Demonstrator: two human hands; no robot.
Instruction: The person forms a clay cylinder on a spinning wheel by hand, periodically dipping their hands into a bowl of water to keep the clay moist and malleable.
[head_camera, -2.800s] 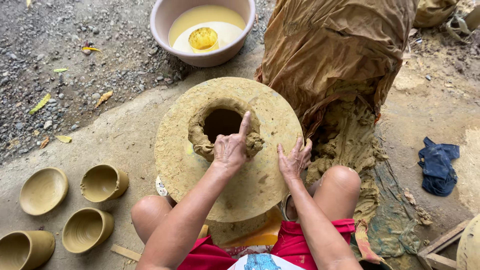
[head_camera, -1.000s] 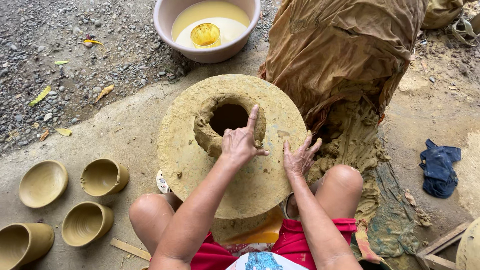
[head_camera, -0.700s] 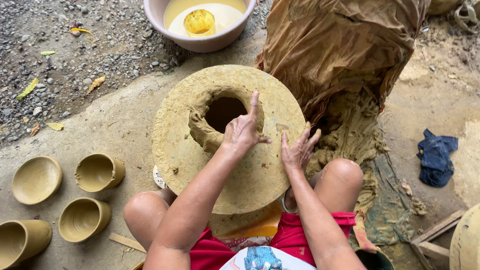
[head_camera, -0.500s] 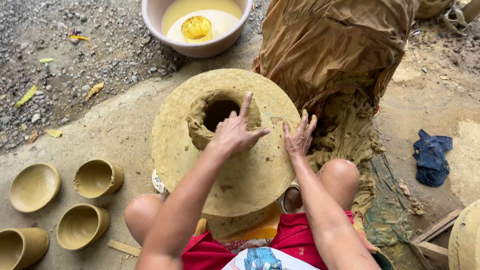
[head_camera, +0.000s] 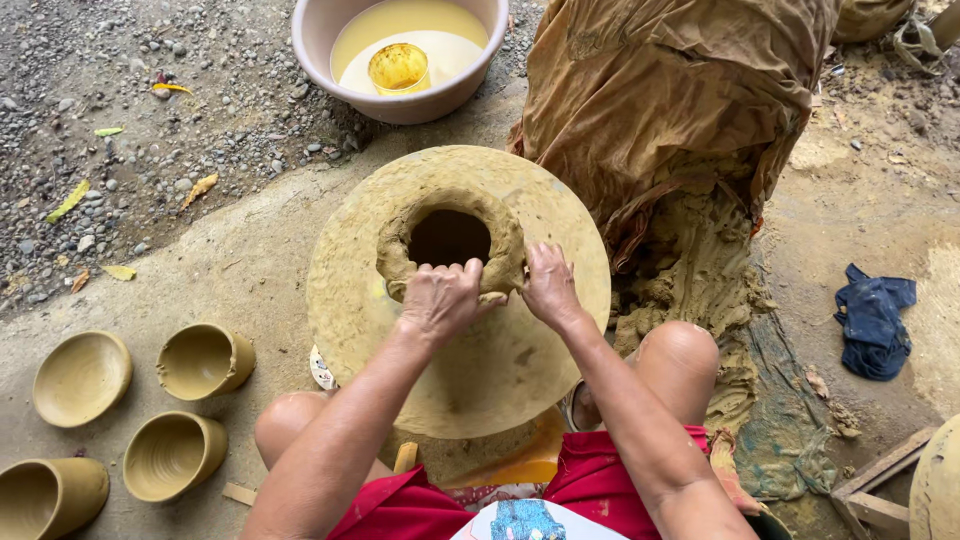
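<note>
On the round clay-caked wheel (head_camera: 470, 370) between the person's knees sits a rough, lumpy ring of wet clay (head_camera: 450, 240) with a dark hollow in its middle. The left hand (head_camera: 440, 300) presses on the near rim of the ring, fingers together and curled over the clay. The right hand (head_camera: 548, 285) lies just beside it on the rim's right side, fingers together and flat against the clay. Both hands are smeared with mud.

Half a second earlier the left fingers were spread with one raised over the hollow, and the right hand stood apart on the bare wheel; now both have closed in on the rim.

Beyond the wheel stands a pink basin (head_camera: 400, 55) of yellowish water with a yellow cup (head_camera: 398, 68) in it. To the right rises a heap of clay under brown cloth (head_camera: 670, 100). Four smooth unfired bowls (head_camera: 205, 360) rest on the ground at left, beside gravel. A blue rag (head_camera: 875, 320) lies far right.
</note>
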